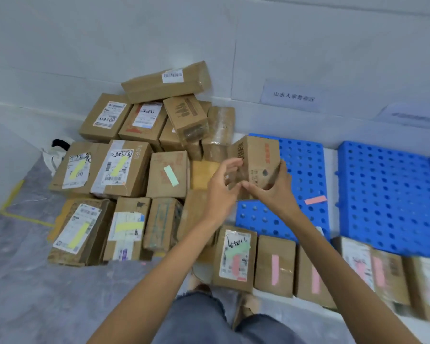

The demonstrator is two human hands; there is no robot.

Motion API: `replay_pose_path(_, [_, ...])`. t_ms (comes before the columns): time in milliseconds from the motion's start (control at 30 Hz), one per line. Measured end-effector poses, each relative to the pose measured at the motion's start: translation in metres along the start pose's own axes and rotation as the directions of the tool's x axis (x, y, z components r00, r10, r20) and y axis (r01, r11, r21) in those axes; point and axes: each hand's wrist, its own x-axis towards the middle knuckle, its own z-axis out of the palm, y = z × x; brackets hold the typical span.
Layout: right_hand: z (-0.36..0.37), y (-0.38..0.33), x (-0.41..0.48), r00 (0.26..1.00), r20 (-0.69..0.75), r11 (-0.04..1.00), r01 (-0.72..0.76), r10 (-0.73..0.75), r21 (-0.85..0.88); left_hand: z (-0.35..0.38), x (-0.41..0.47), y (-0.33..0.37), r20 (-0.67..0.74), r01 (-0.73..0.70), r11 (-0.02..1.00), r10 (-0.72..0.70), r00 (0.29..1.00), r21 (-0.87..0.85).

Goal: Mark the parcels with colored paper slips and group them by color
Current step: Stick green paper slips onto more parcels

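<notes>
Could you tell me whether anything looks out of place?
Yes: a pink slip lies loose on the blue pallet, on no parcel, and one parcel in the pink row carries a green slip as well as pink.

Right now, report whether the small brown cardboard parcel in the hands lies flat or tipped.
Tipped: the small brown cardboard parcel is held in the air, one corner uppermost, gripped by the right hand.

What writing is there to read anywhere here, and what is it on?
"山水人家暂存区": white wall sign.
Second wall sign: blurred, unreadable.
Shipping labels and handwriting on the parcels: too small or scrawled.
Red print on the held box: blurred.
</notes>
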Motion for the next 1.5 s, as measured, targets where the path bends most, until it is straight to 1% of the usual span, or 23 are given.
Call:
replay_pose_path(67, [-0.024, 0.018, -0.015, 1.0, -0.001, 1.0, 0.01, -0.01, -0.007, 0.019, -0.019, 0.002, 0.043, -0.014, 0.999, 0.016, 0.999, -0.043])
replay_pose_path(167, [-0.058, 0.048, -0.038, 0.999, 0.019, 0.984, -0.03, 0.027, 0.177, 0.039, -0.048, -0.015, 0.149, -0.002, 1.0, 0.003, 0.989, -0.011])
replay_pose_path(233, [-0.073, 0.076, -0.052, 0.986, 0.053, 0.947, -0.164, 0.155, 0.277, 0.044, -0.069, -0.044, 0.164, 0.01, 0.982, -0.041, 0.986, 0.187])
replay_pose_path(300, [-0.079, 0.106, -0.066, 0.955, 0.094, 0.908, -0.296, 0.281, 0.297, 0.043, -0.09, -0.083, 0.154, 0.006, 0.864, -0.097, 0.983, 0.504])
replay_pose_path(367, [-0.08, 0.132, -0.078, 0.929, 0.144, 0.861, -0.369, 0.34, 0.349, 0.039, -0.11, -0.118, 0.135, 0.016, 0.67, -0.173, 0.976, 0.742])
replay_pose_path(433, [-0.076, 0.147, -0.091, 0.905, 0.194, 0.797, -0.425, 0.378, 0.429, 0.037, -0.126, -0.141, 0.117, 0.006, 0.513, -0.209, 0.971, 0.859])
replay_pose_path(467, [-0.074, 0.154, -0.096, 0.899, 0.199, 0.775, -0.438, 0.391, 0.455, 0.037, -0.131, -0.148, 0.108, 0.001, 0.492, -0.192, 0.975, 0.871])
replay_pose_path(533, [-0.074, 0.164, -0.105, 0.898, 0.198, 0.754, -0.438, 0.393, 0.489, 0.037, -0.138, -0.155, 0.073, 0.009, 0.542, -0.129, 0.989, 0.84])
replay_pose_path(600, [-0.077, 0.173, -0.111, 0.91, 0.237, 0.796, -0.414, 0.341, 0.442, 0.037, -0.141, -0.157, 0.031, 0.024, 0.598, -0.081, 0.996, 0.801])
replay_pose_path(700, [-0.087, 0.179, -0.117, 0.917, 0.305, 0.865, -0.358, 0.256, 0.351, 0.038, -0.14, -0.157, 0.017, 0.027, 0.606, -0.066, 0.998, 0.795])
replay_pose_path(800, [-0.097, 0.184, -0.117, 0.928, 0.298, 0.919, -0.302, 0.223, 0.254, 0.038, -0.136, -0.154, 0.022, 0.029, 0.602, -0.076, 0.997, 0.798])
replay_pose_path(867, [-0.101, 0.185, -0.118, 0.968, 0.182, 0.977, -0.195, 0.176, 0.091, 0.038, -0.134, -0.143, -0.042, 0.065, 0.634, -0.052, 0.998, 0.771])
replay_pose_path(933, [-0.106, 0.173, -0.121, 0.999, -0.016, 0.998, -0.037, 0.036, -0.044, 0.041, -0.13, -0.118, -0.103, 0.036, 0.673, 0.061, 0.993, 0.738])
replay_pose_path(1000, [-0.11, 0.146, -0.127, 0.993, -0.101, 0.998, 0.069, -0.069, 0.005, 0.052, -0.127, -0.083, -0.04, -0.137, 0.699, 0.23, 0.972, 0.702])
replay_pose_path(1033, [-0.112, 0.128, -0.13, 0.994, -0.071, 0.993, 0.086, -0.08, 0.087, 0.059, -0.127, -0.064, 0.028, -0.252, 0.697, 0.315, 0.949, 0.672])
replay_pose_path(1133, [-0.112, 0.079, -0.138, 0.982, 0.179, 0.923, -0.011, -0.063, 0.384, 0.076, -0.129, -0.02, 0.202, -0.523, 0.615, 0.515, 0.833, 0.59])
replay_pose_path(1200, [-0.115, 0.058, -0.142, 0.949, 0.298, 0.866, -0.061, -0.104, 0.496, 0.084, -0.132, 0.001, 0.199, -0.596, 0.592, 0.599, 0.776, 0.543])
replay_pose_path(1233, [-0.117, 0.052, -0.143, 0.941, 0.311, 0.841, -0.056, -0.136, 0.538, 0.088, -0.134, 0.012, 0.15, -0.592, 0.622, 0.614, 0.775, 0.512])
replay_pose_path(1267, [-0.12, 0.049, -0.145, 0.943, 0.296, 0.816, -0.046, -0.156, 0.576, 0.091, -0.137, 0.022, 0.071, -0.552, 0.689, 0.593, 0.802, 0.469])
replay_pose_path(1300, [-0.123, 0.048, -0.146, 0.951, 0.26, 0.794, -0.026, -0.167, 0.607, 0.092, -0.139, 0.033, -0.025, -0.469, 0.785, 0.522, 0.853, 0.404])
replay_pose_path(1367, [-0.13, 0.046, -0.148, 0.97, 0.167, 0.777, 0.031, -0.175, 0.629, 0.091, -0.142, 0.05, -0.175, -0.206, 0.958, 0.241, 0.955, 0.199])
replay_pose_path(1433, [-0.136, 0.045, -0.151, 0.979, 0.091, 0.774, 0.087, -0.185, 0.627, 0.087, -0.14, 0.06, -0.153, 0.016, 0.999, -0.009, 0.988, 0.048])
replay_pose_path(1500, [-0.141, 0.042, -0.155, 0.978, 0.029, 0.788, 0.151, -0.209, 0.597, 0.086, -0.143, 0.067, -0.035, 0.123, 0.99, -0.126, 0.991, -0.072])
